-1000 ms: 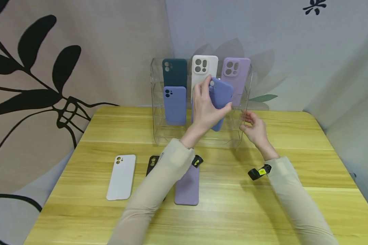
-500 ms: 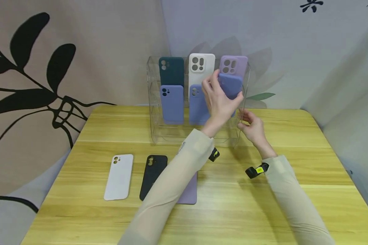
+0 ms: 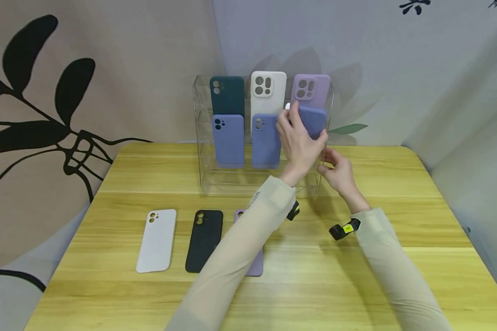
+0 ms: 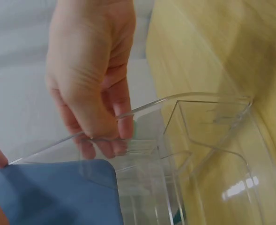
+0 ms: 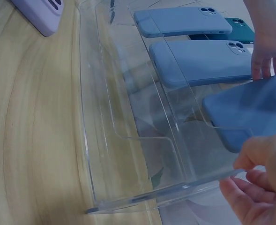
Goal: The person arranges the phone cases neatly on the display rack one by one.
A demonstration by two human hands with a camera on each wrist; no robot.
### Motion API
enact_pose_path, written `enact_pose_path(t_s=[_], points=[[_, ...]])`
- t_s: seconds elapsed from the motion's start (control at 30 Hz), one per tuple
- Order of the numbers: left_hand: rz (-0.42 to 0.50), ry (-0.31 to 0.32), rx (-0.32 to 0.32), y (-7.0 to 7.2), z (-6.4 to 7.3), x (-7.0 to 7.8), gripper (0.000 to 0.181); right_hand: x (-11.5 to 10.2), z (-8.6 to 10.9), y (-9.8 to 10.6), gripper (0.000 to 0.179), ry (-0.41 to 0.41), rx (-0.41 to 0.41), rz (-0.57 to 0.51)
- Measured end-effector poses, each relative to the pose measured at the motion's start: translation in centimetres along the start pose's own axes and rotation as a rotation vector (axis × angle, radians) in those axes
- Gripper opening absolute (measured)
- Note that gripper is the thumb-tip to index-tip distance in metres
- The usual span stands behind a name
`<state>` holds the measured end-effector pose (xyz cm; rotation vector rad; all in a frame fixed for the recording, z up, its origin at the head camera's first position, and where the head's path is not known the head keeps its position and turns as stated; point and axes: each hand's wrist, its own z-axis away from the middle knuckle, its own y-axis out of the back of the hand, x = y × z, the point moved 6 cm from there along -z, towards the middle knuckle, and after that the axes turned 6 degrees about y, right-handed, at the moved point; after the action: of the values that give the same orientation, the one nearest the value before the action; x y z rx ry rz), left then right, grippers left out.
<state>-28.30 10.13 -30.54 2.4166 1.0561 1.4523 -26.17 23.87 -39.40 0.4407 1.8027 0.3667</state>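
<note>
My left hand (image 3: 299, 143) grips a blue phone case (image 3: 314, 120) by its two sides. The case stands at the right end of the lower tier of a clear acrylic display rack (image 3: 225, 183), in front of a purple case (image 3: 322, 87). My right hand (image 3: 340, 175) pinches the rack's right side panel between thumb and fingers; the left wrist view shows this right hand (image 4: 88, 79) over the panel's edge. Two more blue cases, one on the left (image 3: 228, 142) and one in the middle (image 3: 266, 142), stand upright in the same tier.
A dark green case (image 3: 228, 96) and a white case (image 3: 269, 101) stand in the upper tier. On the wooden table (image 3: 339, 285) lie a white case (image 3: 156, 241), a black case (image 3: 203, 241) and a purple case (image 3: 256, 266), partly hidden by my left sleeve.
My left hand has carried the blue case rightward from before the middle slot to the right slot, then slightly down. My right hand stays at the rack's side.
</note>
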Motion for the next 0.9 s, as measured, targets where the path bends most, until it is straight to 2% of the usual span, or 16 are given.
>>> enact_pose_path(t_s=[0.3,0.53,0.9], points=[[-0.103,0.082,-0.035,-1.1,0.8,-0.1,0.084,0.0,0.0,0.0,0.044,0.01,0.009,0.007],[-0.133,0.108,-0.045,-1.6,1.2,-0.4,0.084,-0.2,0.1,0.0,0.046,0.021,0.01,-0.011],[-0.201,0.133,-0.056,-2.2,1.4,-0.6,0.083,0.0,0.0,0.0,0.044,0.042,0.021,0.017]])
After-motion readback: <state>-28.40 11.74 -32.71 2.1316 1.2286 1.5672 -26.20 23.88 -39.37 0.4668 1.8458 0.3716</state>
